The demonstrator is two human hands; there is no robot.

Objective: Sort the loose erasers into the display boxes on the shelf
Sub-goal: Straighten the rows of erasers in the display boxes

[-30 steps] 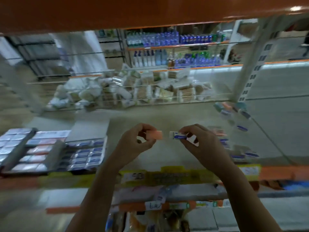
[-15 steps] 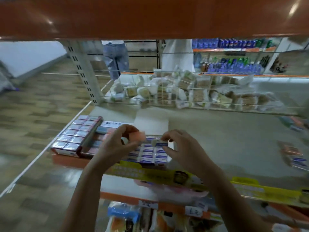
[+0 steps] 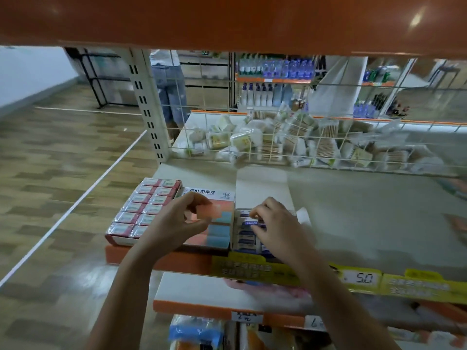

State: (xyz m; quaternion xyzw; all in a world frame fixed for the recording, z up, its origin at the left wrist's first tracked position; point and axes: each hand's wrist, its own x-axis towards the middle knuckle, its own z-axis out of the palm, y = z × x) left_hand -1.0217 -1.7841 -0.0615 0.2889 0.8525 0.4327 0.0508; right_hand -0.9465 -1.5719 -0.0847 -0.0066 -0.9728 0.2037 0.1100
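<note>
Left hand: the left hand (image 3: 174, 223) pinches a plain salmon-pink eraser block (image 3: 207, 212) between thumb and fingertips, above the open display box of pink and blue erasers (image 3: 219, 224).
Right hand: the right hand (image 3: 275, 228) grips a white eraser in a blue-printed sleeve (image 3: 252, 222) and presses it down among its like in the white display box of sleeved erasers (image 3: 246, 234), just right of the pink-and-blue box.
Change: a second ago both erasers were held up in mid-air over bare shelf; now each sits at its matching box, the view having swung left.
Meaning: both pieces appear one release away from sorted.
Other stock: a red-edged tray of wrapped erasers (image 3: 144, 210) lies just left of the pink-and-blue box.
Shelf: the grey shelf board with orange front edge (image 3: 366, 223) carries all three.
</note>
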